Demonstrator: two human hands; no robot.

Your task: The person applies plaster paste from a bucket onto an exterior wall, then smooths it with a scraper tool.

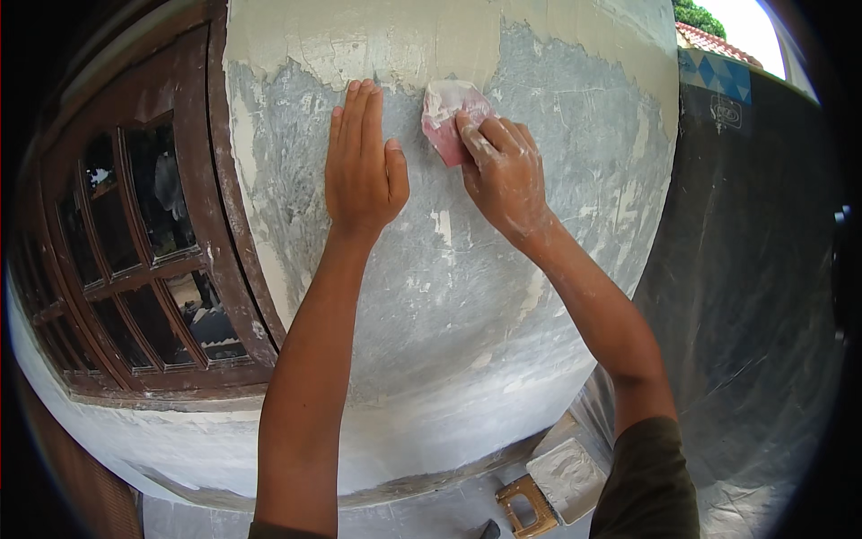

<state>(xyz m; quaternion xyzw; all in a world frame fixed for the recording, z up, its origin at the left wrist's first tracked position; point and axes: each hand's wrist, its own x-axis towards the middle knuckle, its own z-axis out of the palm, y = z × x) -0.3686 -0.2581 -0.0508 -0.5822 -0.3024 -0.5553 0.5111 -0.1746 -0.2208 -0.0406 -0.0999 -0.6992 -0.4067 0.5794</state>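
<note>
My left hand lies flat against the grey wall, its fingers stretched upward and holding nothing. To its right, my right hand grips a pink putty spreader, thumb and fingers closed on its right side. Pale putty coats the upper part of the spreader, which is at the wall by the lower edge of a cream putty layer. White smears cover the fingers and the back of my right hand. Below that layer the wall is grey with scattered pale patches.
A brown wooden window with glass panes borders the wall on the left. Dark plastic sheeting hangs on the right. Low down, a tray of putty sits beside a stool with a yellowish frame.
</note>
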